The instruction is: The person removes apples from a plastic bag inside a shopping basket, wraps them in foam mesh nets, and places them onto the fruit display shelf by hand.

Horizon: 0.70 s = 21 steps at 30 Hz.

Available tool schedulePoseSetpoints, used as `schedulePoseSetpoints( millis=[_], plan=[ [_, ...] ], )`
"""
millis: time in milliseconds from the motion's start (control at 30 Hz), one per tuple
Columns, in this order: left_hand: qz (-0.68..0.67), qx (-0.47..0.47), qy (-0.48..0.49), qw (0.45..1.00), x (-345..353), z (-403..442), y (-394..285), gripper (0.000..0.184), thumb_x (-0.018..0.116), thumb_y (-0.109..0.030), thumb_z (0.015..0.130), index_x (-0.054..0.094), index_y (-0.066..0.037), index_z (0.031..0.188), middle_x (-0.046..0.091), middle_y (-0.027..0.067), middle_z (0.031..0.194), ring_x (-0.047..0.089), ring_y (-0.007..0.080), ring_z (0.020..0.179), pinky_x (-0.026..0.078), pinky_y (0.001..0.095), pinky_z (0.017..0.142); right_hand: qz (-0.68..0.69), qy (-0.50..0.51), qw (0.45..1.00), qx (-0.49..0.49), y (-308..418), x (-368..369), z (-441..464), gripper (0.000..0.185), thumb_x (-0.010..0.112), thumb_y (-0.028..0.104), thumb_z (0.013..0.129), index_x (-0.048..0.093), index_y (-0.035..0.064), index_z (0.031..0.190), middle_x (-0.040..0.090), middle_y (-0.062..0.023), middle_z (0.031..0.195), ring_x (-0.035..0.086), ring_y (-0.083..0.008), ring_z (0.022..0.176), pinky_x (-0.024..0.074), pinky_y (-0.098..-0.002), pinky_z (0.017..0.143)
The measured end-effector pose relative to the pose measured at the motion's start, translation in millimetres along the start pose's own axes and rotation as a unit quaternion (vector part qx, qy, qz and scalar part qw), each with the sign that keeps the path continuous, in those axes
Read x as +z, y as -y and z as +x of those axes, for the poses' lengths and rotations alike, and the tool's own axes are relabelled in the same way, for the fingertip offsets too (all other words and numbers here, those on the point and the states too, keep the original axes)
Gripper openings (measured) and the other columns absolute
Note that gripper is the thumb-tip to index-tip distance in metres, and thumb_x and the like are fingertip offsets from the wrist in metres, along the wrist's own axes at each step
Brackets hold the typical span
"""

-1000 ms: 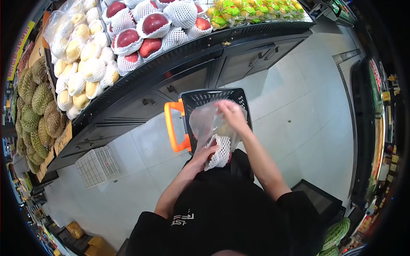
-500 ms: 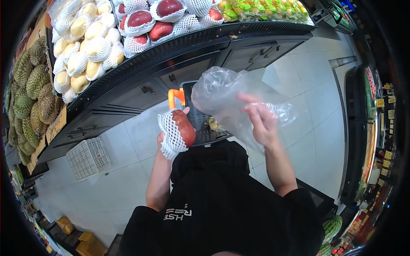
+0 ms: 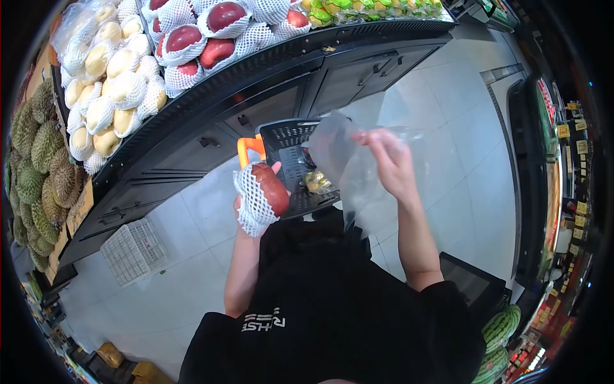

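Note:
A large red mango [image 3: 271, 191], partly sleeved in a white foam net [image 3: 254, 208], rests in my left hand [image 3: 239, 203], whose fingers curl around it and are mostly hidden behind. My right hand [image 3: 391, 160] pinches the edge of a clear plastic bag [image 3: 366, 185], which hangs loosely and is blurred. Beneath both hands is a black shopping basket [image 3: 275, 133] with an orange handle [image 3: 245, 153]. Inside the basket lies a bagged yellowish item [image 3: 318, 182], and a small dark package beside it is partly covered by the bag.
Ahead, a black display counter [image 3: 256, 70] bears foam-netted red mangoes [image 3: 226, 16], yellow mangoes [image 3: 121, 64] and green-labelled packs [image 3: 377, 11]. Durians [image 3: 48, 150] are piled at left. A white crate [image 3: 134, 251] stands on the tiled floor; watermelons [image 3: 501, 328] sit at lower right.
My right hand has gone from loose, spread fingers to pinching the bag. The bag has shifted and now hangs narrower, uncovering more of the basket. The mango stays in my left hand.

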State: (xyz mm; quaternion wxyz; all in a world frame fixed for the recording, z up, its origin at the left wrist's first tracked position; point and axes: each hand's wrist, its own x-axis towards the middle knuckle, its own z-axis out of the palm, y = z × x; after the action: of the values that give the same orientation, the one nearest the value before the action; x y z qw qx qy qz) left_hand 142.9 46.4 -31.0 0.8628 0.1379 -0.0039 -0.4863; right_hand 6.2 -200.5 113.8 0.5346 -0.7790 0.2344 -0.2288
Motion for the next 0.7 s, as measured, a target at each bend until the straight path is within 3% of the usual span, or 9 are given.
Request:
schedulePoseSetpoints(
  millis=[100,167,200,233,267,400,500,533,700],
  plan=[
    [0.041,0.018,-0.056,0.997,21.7,0.1,-11.7,0.085,0.07,-0.052,0.073,0.04,-0.017,0.144,0.028,0.0245,0.153,0.066,0.0424,0.094,0.053,0.0519,0.09,0.114,-0.13,0.979,-0.106,17.6,4.7,-14.2,0.023,0.048,0.011,0.101,0.066,-0.004,0.101,0.07,-0.0088,0.104,0.063,-0.0168,0.099,0.0468,-0.0281,0.089],
    [0.041,0.037,-0.045,0.997,18.3,-1.9,-16.0,0.085,0.07,-0.052,0.073,0.04,-0.016,0.144,0.028,0.0245,0.153,0.067,0.0416,0.094,0.053,0.052,0.091,0.108,-0.117,0.986,-0.05,-29.2,36.2,-34.0,0.025,0.044,0.013,0.102,0.064,0.0003,0.095,0.069,-0.0113,0.105,0.062,-0.0199,0.099,0.0455,-0.0344,0.091],
    [0.031,0.047,-0.032,0.998,16.8,-3.1,-16.5,0.083,0.069,-0.052,0.074,0.041,-0.015,0.143,0.028,0.0243,0.153,0.067,0.0402,0.092,0.053,0.0528,0.092,-0.048,0.042,0.994,0.09,-71.9,47.6,-49.1,0.026,0.046,0.017,0.101,0.066,-0.0004,0.097,0.07,-0.014,0.102,0.064,-0.022,0.097,0.0479,-0.0342,0.087],
    [0.022,0.057,-0.019,0.998,15.2,-4.2,-16.9,0.08,0.067,-0.052,0.076,0.042,-0.014,0.142,0.029,0.0242,0.153,0.068,0.0388,0.09,0.053,0.0536,0.092,-0.184,0.317,0.906,0.213,-110.8,56.6,-57.4,0.03,0.049,0.021,0.098,0.068,-0.0016,0.095,0.071,-0.0159,0.095,0.067,-0.0227,0.09,0.0501,-0.0343,0.082],
    [0.022,0.058,-0.019,0.998,12.2,-6.6,-17.4,0.08,0.067,-0.052,0.076,0.042,-0.014,0.142,0.029,0.0242,0.153,0.068,0.0388,0.09,0.053,0.0536,0.092,-0.106,0.415,0.883,0.191,-129.0,62.6,-76.5,0.03,0.051,0.022,0.096,0.068,-0.0021,0.09,0.07,-0.0158,0.085,0.068,-0.022,0.083,0.0508,-0.036,0.078],
    [0.037,0.064,-0.036,0.997,3.9,-10.0,-17.2,0.074,0.066,-0.05,0.077,0.047,-0.013,0.139,0.031,0.0214,0.152,0.06,0.0353,0.112,0.049,0.0594,0.095,-0.298,0.314,0.899,0.065,-43.2,46.2,-67.3,0.022,0.059,0.021,0.093,0.07,0.0019,0.092,0.07,-0.0179,0.089,0.067,-0.0342,0.085,0.0522,-0.0383,0.079],
    [0.059,0.001,-0.109,0.992,8.8,-3.8,-8.0,0.079,0.07,-0.051,0.074,0.046,-0.012,0.139,0.04,0.0192,0.147,0.054,0.0347,0.122,0.047,0.0622,0.096,-0.202,0.138,0.968,-0.062,-18.5,48.3,-41.0,0.024,0.059,0.019,0.094,0.067,0.0051,0.112,0.063,-0.0187,0.118,0.063,-0.0358,0.104,0.0508,-0.0408,0.087],
    [0.018,-0.021,-0.037,0.999,10.4,-2.1,-1.7,0.08,0.072,-0.047,0.074,0.044,-0.011,0.14,0.042,0.0188,0.145,0.054,0.0357,0.122,0.046,0.0611,0.097,-0.214,0.117,0.962,-0.121,-14.7,53.6,-33.0,0.029,0.057,0.019,0.095,0.065,0.0064,0.12,0.058,-0.0189,0.13,0.06,-0.0364,0.112,0.0498,-0.0417,0.09],
    [-0.047,-0.059,0.085,0.994,21.6,-3.6,11.2,0.086,0.079,-0.037,0.071,0.04,-0.006,0.142,0.051,0.0193,0.137,0.054,0.0389,0.121,0.044,0.06,0.101,-0.001,0.207,0.978,-0.002,-18.9,80.3,-33.1,0.04,0.053,0.019,0.099,0.053,0.0041,0.136,0.047,-0.0181,0.144,0.047,-0.0296,0.132,0.0337,-0.0362,0.11]
  ],
)
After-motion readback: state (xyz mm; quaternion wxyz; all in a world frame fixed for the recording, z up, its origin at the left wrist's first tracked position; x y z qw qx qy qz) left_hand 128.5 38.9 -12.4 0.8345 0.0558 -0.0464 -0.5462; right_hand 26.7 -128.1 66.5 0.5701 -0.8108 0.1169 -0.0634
